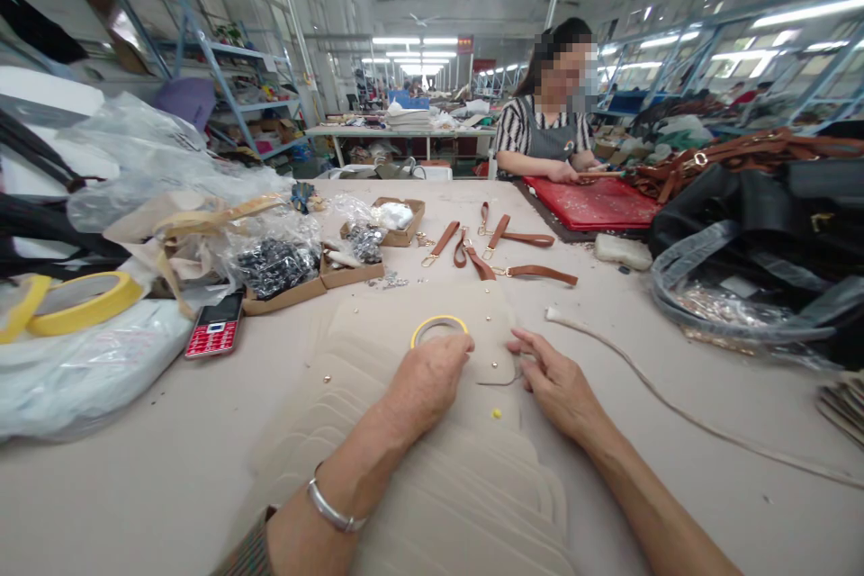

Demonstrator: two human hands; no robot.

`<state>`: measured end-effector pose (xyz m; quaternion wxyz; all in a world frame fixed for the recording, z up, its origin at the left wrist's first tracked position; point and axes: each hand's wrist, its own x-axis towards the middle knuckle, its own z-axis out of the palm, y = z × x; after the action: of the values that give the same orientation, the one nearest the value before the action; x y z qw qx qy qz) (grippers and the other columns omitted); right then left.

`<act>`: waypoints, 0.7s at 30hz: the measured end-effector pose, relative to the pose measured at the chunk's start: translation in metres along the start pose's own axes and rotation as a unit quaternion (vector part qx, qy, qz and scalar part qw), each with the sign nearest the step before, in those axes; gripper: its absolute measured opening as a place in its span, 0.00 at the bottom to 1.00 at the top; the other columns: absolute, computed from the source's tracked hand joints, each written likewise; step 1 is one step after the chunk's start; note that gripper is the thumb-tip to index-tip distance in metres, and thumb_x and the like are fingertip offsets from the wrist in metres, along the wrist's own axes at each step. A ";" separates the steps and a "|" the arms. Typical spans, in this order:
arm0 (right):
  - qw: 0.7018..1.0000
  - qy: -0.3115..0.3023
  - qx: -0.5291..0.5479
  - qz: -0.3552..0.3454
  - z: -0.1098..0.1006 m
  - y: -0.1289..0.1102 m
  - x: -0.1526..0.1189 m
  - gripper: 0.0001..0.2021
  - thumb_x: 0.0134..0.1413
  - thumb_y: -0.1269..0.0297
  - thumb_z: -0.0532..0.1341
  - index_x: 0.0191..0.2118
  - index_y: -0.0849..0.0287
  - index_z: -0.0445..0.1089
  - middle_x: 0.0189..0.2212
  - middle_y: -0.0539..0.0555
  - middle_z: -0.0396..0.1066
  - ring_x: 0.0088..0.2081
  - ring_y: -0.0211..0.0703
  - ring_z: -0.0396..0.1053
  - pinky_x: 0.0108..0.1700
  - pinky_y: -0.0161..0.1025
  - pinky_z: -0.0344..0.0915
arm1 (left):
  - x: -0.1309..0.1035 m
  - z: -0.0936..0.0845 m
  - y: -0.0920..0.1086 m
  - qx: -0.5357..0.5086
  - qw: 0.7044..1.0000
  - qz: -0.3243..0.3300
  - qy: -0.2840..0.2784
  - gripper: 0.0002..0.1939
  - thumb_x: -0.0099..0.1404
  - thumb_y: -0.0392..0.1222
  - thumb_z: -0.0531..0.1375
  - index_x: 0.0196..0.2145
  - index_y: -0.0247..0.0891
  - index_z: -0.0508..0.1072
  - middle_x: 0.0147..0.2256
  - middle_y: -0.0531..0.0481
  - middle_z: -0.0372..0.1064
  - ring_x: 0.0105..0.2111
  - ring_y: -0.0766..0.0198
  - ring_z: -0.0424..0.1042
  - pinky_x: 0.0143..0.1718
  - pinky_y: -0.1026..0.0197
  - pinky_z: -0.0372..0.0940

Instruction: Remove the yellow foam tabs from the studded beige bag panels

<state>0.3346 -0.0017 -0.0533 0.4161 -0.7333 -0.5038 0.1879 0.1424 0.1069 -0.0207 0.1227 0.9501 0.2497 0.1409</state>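
Note:
My left hand (432, 373) is closed, its fingers curled at the near edge of a roll of yellow tape (440, 321). Under it lies a beige panel (476, 306) with small metal studs near its corners. My right hand (554, 382) hovers at the panel's right edge, fingers bent and drawn together; whatever is between them is hidden. A thin dark strip (499, 383) runs from near these fingertips toward the left. Below, many similar beige panels (432, 486) lie fanned in overlapping layers, with a small yellow piece (496, 413) on top.
Beyond the panels lie brown leather straps (496, 243) with metal clasps. Left are cardboard trays (287, 292) of metal parts, a red phone (214, 324) and plastic bags. A pale cord (648, 378) and black bags (749, 234) are right. A co-worker (546, 121) works behind a red board (587, 201).

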 end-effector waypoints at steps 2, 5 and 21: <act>0.998 0.032 0.058 0.010 0.000 -0.004 -0.001 0.18 0.57 0.62 0.55 0.52 0.57 0.67 0.41 0.54 0.76 0.24 0.36 0.69 0.32 0.37 0.69 | -0.002 0.000 -0.001 -0.057 0.997 0.028 0.042 0.11 0.70 0.35 0.49 0.48 0.39 0.65 0.43 0.48 0.73 0.44 0.61 0.72 0.44 0.60 0.66; 0.995 0.037 0.095 -0.017 0.001 -0.015 -0.005 0.14 0.57 0.57 0.58 0.44 0.60 0.73 0.32 0.54 0.76 0.29 0.40 0.72 0.33 0.36 0.69 | -0.002 0.000 0.001 -0.108 0.990 0.067 0.063 0.14 0.71 0.37 0.49 0.53 0.41 0.63 0.47 0.48 0.73 0.45 0.62 0.73 0.47 0.60 0.67; 0.959 0.031 -0.102 -0.264 0.008 -0.045 -0.017 0.07 0.58 0.73 0.55 0.33 0.58 0.70 0.28 0.51 0.73 0.29 0.36 0.70 0.34 0.33 0.65 | -0.007 -0.006 0.020 -0.092 0.994 0.053 -0.008 0.16 0.71 0.37 0.50 0.56 0.39 0.57 0.43 0.46 0.73 0.44 0.57 0.73 0.41 0.59 0.67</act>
<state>0.2956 -0.0066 -0.0244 0.3893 -0.6187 -0.6824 -0.0040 0.1438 0.0874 -0.0103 0.2035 0.9479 0.1842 0.1619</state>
